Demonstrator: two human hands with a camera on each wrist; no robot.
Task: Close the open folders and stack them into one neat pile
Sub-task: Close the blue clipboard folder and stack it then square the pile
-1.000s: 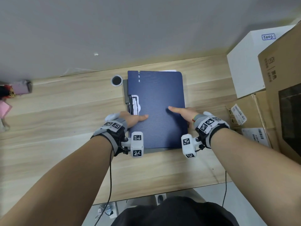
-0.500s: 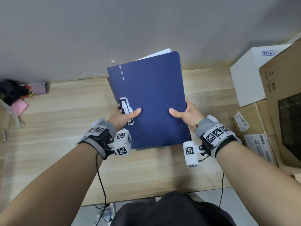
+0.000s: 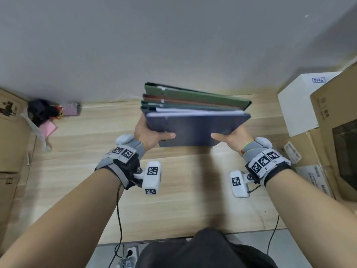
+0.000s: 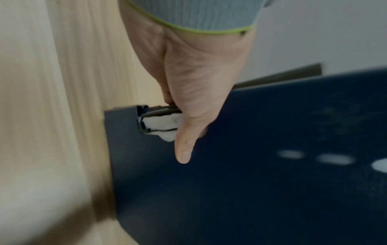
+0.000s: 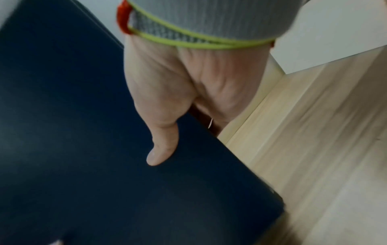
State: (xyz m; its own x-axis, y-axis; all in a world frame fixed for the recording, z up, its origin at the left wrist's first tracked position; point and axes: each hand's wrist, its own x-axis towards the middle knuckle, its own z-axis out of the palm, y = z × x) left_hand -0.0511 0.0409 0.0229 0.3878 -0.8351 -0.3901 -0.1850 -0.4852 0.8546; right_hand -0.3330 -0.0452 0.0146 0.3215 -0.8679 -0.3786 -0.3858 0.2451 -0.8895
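A stack of closed folders (image 3: 195,113) hangs in the air above the wooden desk (image 3: 77,171), tipped up so its far edges face me. The dark blue folder (image 3: 193,130) is nearest me, with green and brown ones behind it and white paper edges between. My left hand (image 3: 152,132) grips the stack's left side, thumb on the blue cover (image 4: 272,182) beside a metal clip (image 4: 155,121). My right hand (image 3: 229,138) grips the right side, thumb on the blue cover (image 5: 83,132). The fingers of both hands are hidden behind the stack.
A white box (image 3: 303,101) and brown cardboard boxes (image 3: 336,132) stand at the desk's right end. Dark and pink items (image 3: 48,115) lie at the back left. A grey wall (image 3: 173,45) runs behind the desk. Another cardboard box (image 3: 9,132) is at far left.
The folders were lying flat on the desk under my hands. Both hands have since gripped the stack's sides, lifted it and tilted it upright.
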